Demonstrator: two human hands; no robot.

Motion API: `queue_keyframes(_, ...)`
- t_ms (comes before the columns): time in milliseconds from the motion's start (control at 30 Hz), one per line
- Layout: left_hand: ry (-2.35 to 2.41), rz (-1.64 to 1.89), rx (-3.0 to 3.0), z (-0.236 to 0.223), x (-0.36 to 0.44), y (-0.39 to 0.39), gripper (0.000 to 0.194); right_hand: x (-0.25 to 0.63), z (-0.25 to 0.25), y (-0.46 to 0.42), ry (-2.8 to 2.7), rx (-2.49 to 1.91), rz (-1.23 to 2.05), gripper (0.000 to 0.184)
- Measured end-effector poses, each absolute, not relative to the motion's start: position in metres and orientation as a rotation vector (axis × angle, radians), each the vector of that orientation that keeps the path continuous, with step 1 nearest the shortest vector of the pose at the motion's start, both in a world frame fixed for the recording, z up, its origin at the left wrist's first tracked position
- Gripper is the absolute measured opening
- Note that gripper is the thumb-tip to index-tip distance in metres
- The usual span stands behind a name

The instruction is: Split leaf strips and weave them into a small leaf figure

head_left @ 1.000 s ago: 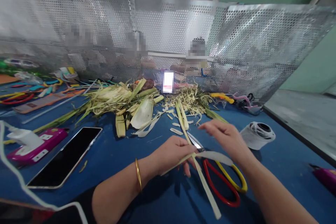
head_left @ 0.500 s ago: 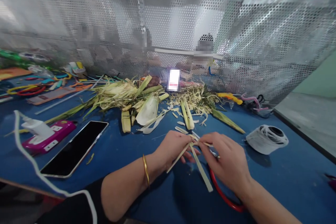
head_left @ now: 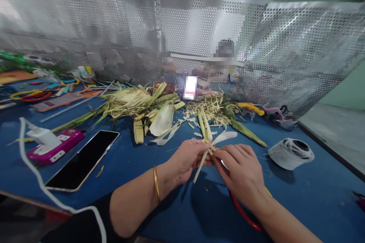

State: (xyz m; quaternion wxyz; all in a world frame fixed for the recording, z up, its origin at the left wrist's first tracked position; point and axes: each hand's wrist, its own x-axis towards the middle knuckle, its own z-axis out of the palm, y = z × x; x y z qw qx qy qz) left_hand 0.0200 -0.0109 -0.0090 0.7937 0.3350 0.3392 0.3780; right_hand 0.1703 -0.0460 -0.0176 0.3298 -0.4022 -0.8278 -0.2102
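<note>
I see pale, flat husk strips [head_left: 200, 166] left of the thread spool [head_left: 286, 156], crossing in a bunch, 1 narrow, 1 broader and whitish; left hand [head_left: 188, 160] and right hand [head_left: 242, 171] both pinch them.

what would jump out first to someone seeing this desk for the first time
Probably the bare left hand and right hand, both gripping narrow pale-green plant strips near the middle. Farther back, a glowing white upright rectangle stands out against the silver perforated metal screen. To the left, a magenta plastic power strip lies beside a flat black-screened phone.
</note>
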Motion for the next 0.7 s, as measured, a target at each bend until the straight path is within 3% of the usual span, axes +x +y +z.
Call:
queue_keyframes(367, 0.687, 0.846, 0.762, -0.02, 0.024, -0.014, 0.023, 0.158, -0.031, -0.049, -2.39, -0.859, -0.523, 0.022)
queue_keyframes(533, 0.75, 0.836, 0.817, -0.017, 0.021, -0.013, 0.03, 0.168, -0.031, -0.041, -1.789, -1.204, 0.086, 0.016)
queue_keyframes(700, 0.819, 0.829, 0.861, -0.017, 0.021, -0.013, 0.026, 0.173, -0.037, -0.028, -1.473, -1.45, 0.54, 0.027)
